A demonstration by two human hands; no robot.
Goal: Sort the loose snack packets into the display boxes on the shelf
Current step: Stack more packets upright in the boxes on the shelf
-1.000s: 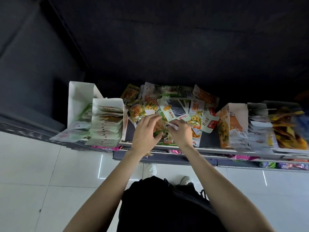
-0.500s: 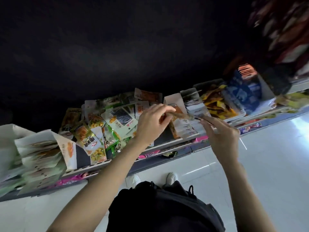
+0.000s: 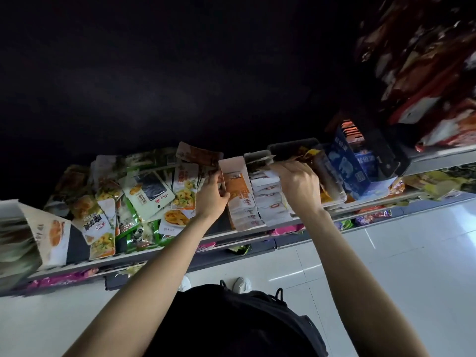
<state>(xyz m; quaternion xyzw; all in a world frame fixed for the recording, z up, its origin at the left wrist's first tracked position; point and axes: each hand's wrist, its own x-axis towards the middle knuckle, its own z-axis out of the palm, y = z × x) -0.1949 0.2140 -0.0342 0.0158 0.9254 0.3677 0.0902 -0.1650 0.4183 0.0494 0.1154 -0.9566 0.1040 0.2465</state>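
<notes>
A loose pile of snack packets lies in a heap on the shelf, left of the middle. To its right stands an orange display box, and next to that a row of white packets. My left hand grips the orange box's left wall, thumb on its front. My right hand is curled at the back of the white row, pinching a dark snack packet that stands there. Its palm hides part of the row.
A dark tray of yellow packets and a blue box stand to the right. A white display box stands at the far left. Red packages fill the upper right shelf. Pink packets lie on the shelf below, over white floor tiles.
The view swung right. My hands left the loose pile with a packet and moved right; my left hand now grips the orange box, my right reached the white row.
</notes>
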